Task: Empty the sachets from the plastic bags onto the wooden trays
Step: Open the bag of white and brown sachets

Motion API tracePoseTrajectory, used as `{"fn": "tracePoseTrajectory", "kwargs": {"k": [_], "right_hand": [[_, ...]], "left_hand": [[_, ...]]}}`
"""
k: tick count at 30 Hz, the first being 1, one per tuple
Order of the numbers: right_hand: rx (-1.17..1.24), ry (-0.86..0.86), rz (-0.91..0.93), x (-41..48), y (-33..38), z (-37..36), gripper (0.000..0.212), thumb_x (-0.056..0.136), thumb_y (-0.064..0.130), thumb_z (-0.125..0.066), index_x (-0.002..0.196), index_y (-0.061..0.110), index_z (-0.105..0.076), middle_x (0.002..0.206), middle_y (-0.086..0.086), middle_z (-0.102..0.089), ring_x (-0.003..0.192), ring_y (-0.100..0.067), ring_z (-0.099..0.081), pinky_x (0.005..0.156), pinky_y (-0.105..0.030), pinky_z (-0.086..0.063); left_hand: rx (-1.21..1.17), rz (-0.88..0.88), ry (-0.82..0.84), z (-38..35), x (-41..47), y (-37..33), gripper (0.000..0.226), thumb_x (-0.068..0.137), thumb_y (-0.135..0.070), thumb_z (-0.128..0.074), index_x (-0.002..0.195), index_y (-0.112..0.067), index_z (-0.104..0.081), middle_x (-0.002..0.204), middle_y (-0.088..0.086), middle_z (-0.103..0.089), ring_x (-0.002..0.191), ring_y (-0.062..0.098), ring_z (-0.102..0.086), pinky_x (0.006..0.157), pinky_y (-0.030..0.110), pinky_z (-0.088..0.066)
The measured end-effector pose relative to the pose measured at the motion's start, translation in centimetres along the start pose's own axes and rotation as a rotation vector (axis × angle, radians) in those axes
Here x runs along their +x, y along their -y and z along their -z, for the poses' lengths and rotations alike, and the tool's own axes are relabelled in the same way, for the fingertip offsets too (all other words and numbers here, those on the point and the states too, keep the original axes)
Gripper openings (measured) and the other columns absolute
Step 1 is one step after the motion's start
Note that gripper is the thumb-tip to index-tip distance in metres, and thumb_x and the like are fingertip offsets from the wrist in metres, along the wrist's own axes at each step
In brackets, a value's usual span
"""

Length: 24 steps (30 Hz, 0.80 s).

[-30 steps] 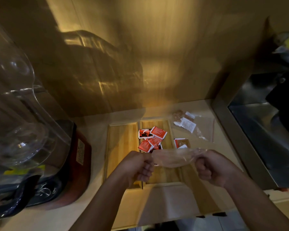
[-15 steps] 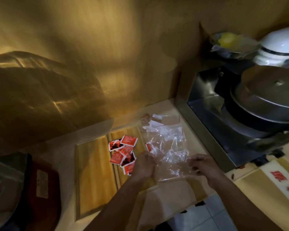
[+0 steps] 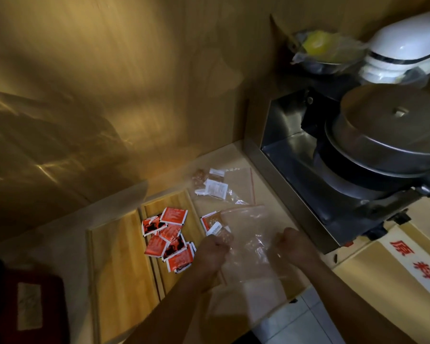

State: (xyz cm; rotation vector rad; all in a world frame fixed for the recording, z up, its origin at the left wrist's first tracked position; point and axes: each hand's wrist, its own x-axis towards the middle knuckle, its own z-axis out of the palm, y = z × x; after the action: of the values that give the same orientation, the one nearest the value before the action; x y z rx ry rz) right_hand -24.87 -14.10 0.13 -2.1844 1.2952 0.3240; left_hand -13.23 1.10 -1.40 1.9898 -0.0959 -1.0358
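Since I want the sachets [image 3: 216, 227] shaken out, my left hand [image 3: 212, 252] and right hand [image 3: 292, 242] each pinch the clear plastic bag [image 3: 248, 227] at lower centre, stretched between them; red sachets [image 3: 169, 237] lie heaped on the middle tray [image 3: 169, 202], left of it.

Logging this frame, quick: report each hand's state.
Left hand: closed, holding the bag by its left edge.
Right hand: closed, holding the same bag by its right edge.

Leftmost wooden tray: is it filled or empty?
Empty: the leftmost wooden tray shows only bare wood, while the red sachets lie piled on the middle tray beside it.
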Motion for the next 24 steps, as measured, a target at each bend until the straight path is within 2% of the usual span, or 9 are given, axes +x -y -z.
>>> {"fn": "tracePoseTrajectory", "kwargs": {"k": [3, 5, 7, 11, 14, 16, 18, 22, 24], "right_hand": [[-0.073, -0.059, 0.042, 1.3, 2.5, 1.2, 0.026, 0.090, 0.021, -0.044, 0.106, 0.007, -0.058, 0.113, -0.014, -0.065, 0.107, -0.030, -0.061, 0.085, -0.033, -0.048], [0.004, -0.026, 0.086, 2.7, 4.2, 2.0, 0.022, 0.083, 0.021, -0.050, 0.097, 0.009, -0.063, 0.105, -0.012, -0.068, 0.099, -0.029, -0.064, 0.080, -0.033, -0.049], [0.105, -0.005, 0.115, 4.7, 5.3, 2.4, 0.019, 0.074, 0.025, -0.054, 0.085, 0.013, -0.064, 0.096, -0.011, -0.070, 0.088, -0.028, -0.064, 0.073, -0.030, -0.048], [0.243, 0.025, 0.141, 8.6, 7.3, 2.6, 0.018, 0.082, 0.011, -0.054, 0.092, 0.000, -0.065, 0.101, -0.017, -0.069, 0.087, -0.028, -0.062, 0.061, -0.019, -0.042], [0.288, -0.037, 0.064, 10.9, 8.3, 1.7, 0.022, 0.083, 0.017, -0.053, 0.095, 0.004, -0.064, 0.102, -0.018, -0.068, 0.092, -0.031, -0.062, 0.073, -0.028, -0.045], [0.321, -0.034, 0.023, 12.2, 8.5, 0.9, 0.026, 0.082, 0.021, -0.055, 0.099, 0.001, -0.063, 0.103, -0.020, -0.068, 0.098, -0.033, -0.063, 0.081, -0.033, -0.047], [0.355, -0.012, -0.011, 13.2, 8.6, 0.0, 0.028, 0.082, 0.020, -0.056, 0.098, -0.003, -0.062, 0.099, -0.021, -0.069, 0.097, -0.034, -0.064, 0.080, -0.034, -0.047], [0.474, -0.005, -0.068, 13.8, 9.1, -0.8, 0.027, 0.080, 0.016, -0.059, 0.092, -0.009, -0.062, 0.085, -0.020, -0.065, 0.074, -0.025, -0.058, 0.064, -0.029, -0.042], [0.483, 0.006, -0.057, 13.8, 9.1, -0.8, 0.018, 0.082, 0.011, -0.058, 0.074, -0.004, -0.062, 0.073, -0.015, -0.060, 0.060, -0.022, -0.054, 0.051, -0.019, -0.040]], "left_hand": [[0.084, -0.054, -0.016, 2.0, 1.4, -2.0, 0.019, 0.083, -0.004, -0.057, 0.065, -0.012, -0.058, 0.059, 0.008, -0.058, 0.048, 0.012, -0.055, 0.047, 0.022, -0.042], [0.172, -0.115, -0.066, 3.4, 2.5, -3.7, 0.013, 0.083, -0.008, -0.056, 0.072, -0.009, -0.063, 0.078, 0.017, -0.068, 0.072, 0.024, -0.066, 0.066, 0.030, -0.050], [0.260, -0.161, -0.109, 4.9, 3.8, -5.6, 0.015, 0.084, -0.010, -0.053, 0.083, -0.002, -0.066, 0.091, 0.019, -0.071, 0.088, 0.029, -0.066, 0.077, 0.033, -0.049], [0.330, -0.240, -0.246, 6.6, 7.0, -8.4, 0.016, 0.086, -0.011, -0.050, 0.087, -0.004, -0.064, 0.096, 0.016, -0.070, 0.094, 0.030, -0.064, 0.076, 0.032, -0.048], [0.368, -0.256, -0.308, 6.8, 9.6, -8.9, 0.019, 0.088, -0.014, -0.050, 0.095, -0.003, -0.063, 0.101, 0.014, -0.068, 0.097, 0.030, -0.063, 0.075, 0.027, -0.044], [0.373, -0.244, -0.308, 6.5, 11.3, -8.3, 0.025, 0.087, -0.021, -0.051, 0.103, -0.002, -0.059, 0.107, 0.016, -0.065, 0.101, 0.033, -0.062, 0.083, 0.033, -0.050], [0.424, -0.198, -0.298, 5.9, 12.6, -7.6, 0.034, 0.088, -0.027, -0.050, 0.110, -0.002, -0.054, 0.112, 0.018, -0.061, 0.106, 0.035, -0.060, 0.089, 0.040, -0.050], [0.337, -0.114, -0.386, 5.0, 13.9, -7.0, 0.033, 0.089, -0.031, -0.051, 0.109, -0.005, -0.049, 0.114, 0.020, -0.063, 0.106, 0.036, -0.059, 0.082, 0.037, -0.046], [0.280, -0.076, -0.373, 5.0, 14.5, -6.9, 0.029, 0.089, -0.026, -0.052, 0.108, -0.004, -0.051, 0.113, 0.018, -0.065, 0.105, 0.034, -0.061, 0.080, 0.034, -0.045]]}}
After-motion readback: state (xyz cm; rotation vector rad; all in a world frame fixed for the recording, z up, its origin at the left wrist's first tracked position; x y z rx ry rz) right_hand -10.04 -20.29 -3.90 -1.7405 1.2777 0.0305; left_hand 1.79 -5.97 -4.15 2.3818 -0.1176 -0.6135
